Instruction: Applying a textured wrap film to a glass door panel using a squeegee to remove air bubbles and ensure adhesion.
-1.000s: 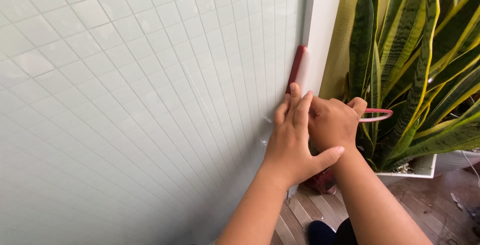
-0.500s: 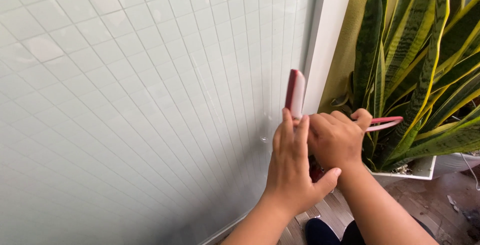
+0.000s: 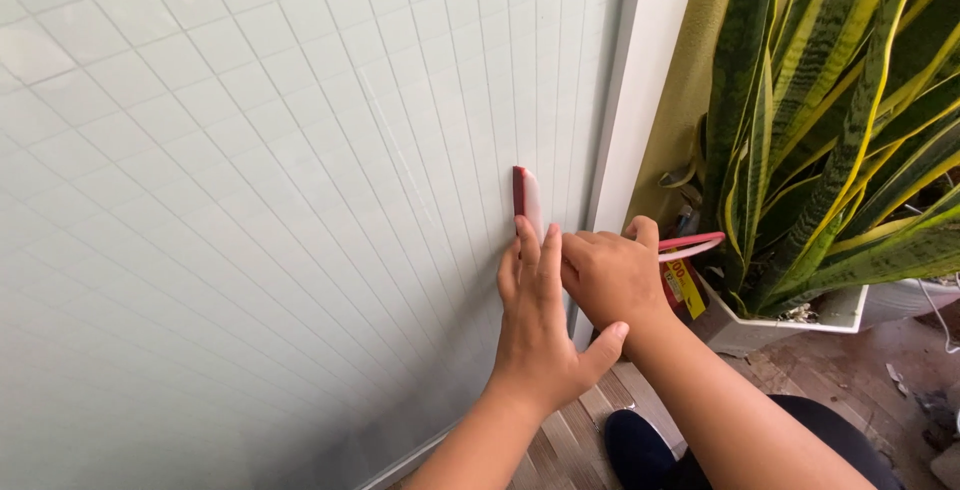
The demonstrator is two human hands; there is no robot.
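At the bottom of the frame, a dark shoe (image 3: 632, 447) is seen on the wooden floor (image 3: 800, 370), just under the right forearm. Above it, the left hand (image 3: 540, 325) is laid flat on the gridded glass panel (image 3: 250, 200), fingers together and pointing up, its grip holding nothing. Just beside it, touching, the right hand (image 3: 612, 275) is closed in a firm grip around the red handle (image 3: 690, 244) of a squeegee, which sticks out toward the right of the frame. The squeegee blade (image 3: 524, 200), red with a pale rubber edge, is pressed upright against the glass just above the left fingertips, near the centre of the frame. Right of the blade, the panel is bounded by a white frame (image 3: 640, 80), close by. Further right, a snake plant (image 3: 830, 120) in a white pot (image 3: 800, 315) crowds the right side, its leaves near the handle. Open glass stretches across the whole left of the frame.
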